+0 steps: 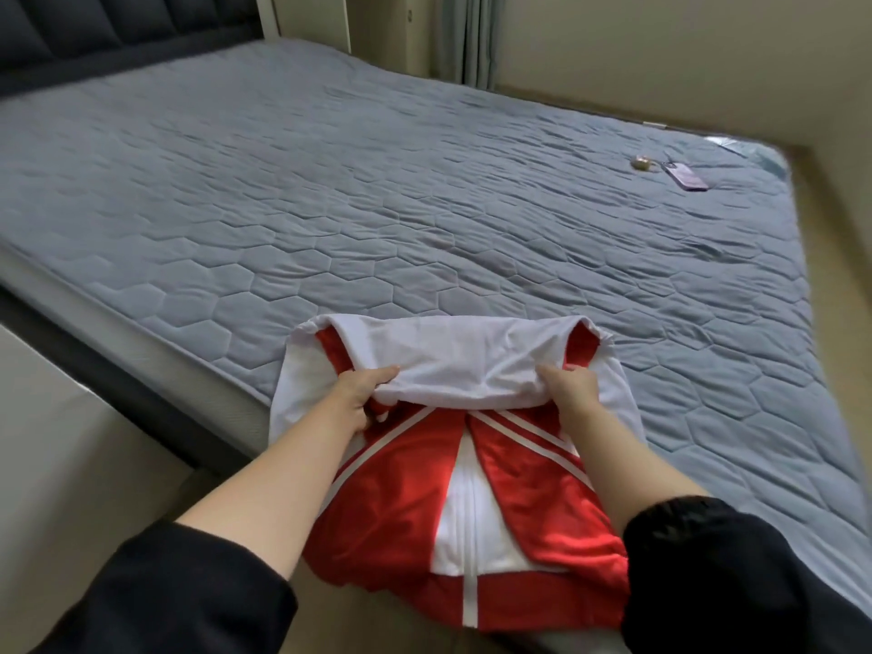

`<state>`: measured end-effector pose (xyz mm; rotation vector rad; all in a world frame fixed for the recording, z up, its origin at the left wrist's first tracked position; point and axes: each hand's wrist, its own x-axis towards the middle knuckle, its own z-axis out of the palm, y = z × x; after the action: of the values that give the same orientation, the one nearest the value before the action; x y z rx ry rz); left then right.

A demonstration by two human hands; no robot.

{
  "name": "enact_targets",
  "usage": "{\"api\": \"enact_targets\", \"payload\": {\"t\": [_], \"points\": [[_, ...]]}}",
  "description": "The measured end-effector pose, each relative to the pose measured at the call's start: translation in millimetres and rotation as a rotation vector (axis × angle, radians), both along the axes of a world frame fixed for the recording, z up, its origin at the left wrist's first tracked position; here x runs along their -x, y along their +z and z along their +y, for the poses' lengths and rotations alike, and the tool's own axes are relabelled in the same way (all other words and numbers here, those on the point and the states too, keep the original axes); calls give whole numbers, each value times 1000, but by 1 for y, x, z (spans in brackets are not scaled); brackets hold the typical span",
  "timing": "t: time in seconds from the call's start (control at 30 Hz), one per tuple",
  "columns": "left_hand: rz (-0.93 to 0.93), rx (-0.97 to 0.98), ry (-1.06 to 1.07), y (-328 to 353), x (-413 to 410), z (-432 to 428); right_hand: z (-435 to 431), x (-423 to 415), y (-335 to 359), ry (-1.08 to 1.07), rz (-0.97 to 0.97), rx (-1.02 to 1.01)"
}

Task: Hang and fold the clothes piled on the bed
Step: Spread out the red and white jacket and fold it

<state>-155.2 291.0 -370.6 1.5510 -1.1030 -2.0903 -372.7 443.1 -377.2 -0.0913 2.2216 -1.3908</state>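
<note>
Both grips [358, 403] [573, 394] pinch the jacket [401, 512] — fingers hidden underneath.

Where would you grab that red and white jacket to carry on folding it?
Probably by the near edge of the white flap, one corner each side, coming from the near side, as the left hand and right hand grip it. That edge lies straight and loose across the jacket, so holding both corners should keep the fold even.
</note>
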Motion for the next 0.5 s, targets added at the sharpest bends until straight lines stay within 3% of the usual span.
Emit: {"api": "enact_targets", "payload": {"t": [0.13, 0.3, 0.37, 0.43, 0.5], "points": [[-123, 182, -54, 0, -13, 4, 16, 1, -3, -68, 234, -18], [-401, 418, -129, -2, -14, 25, 39, -10, -17, 39, 296, -182], [-607, 777, -125, 3, -12, 28, 37, -10, -9, 63, 419, -255], [-714, 1284, -162, 7, -1, 29, 28, -15, -1, 128, 699, -302], [-761, 1521, -401, 12, 24, 29, 7, -24, 12, 295, 937, -295]]}}
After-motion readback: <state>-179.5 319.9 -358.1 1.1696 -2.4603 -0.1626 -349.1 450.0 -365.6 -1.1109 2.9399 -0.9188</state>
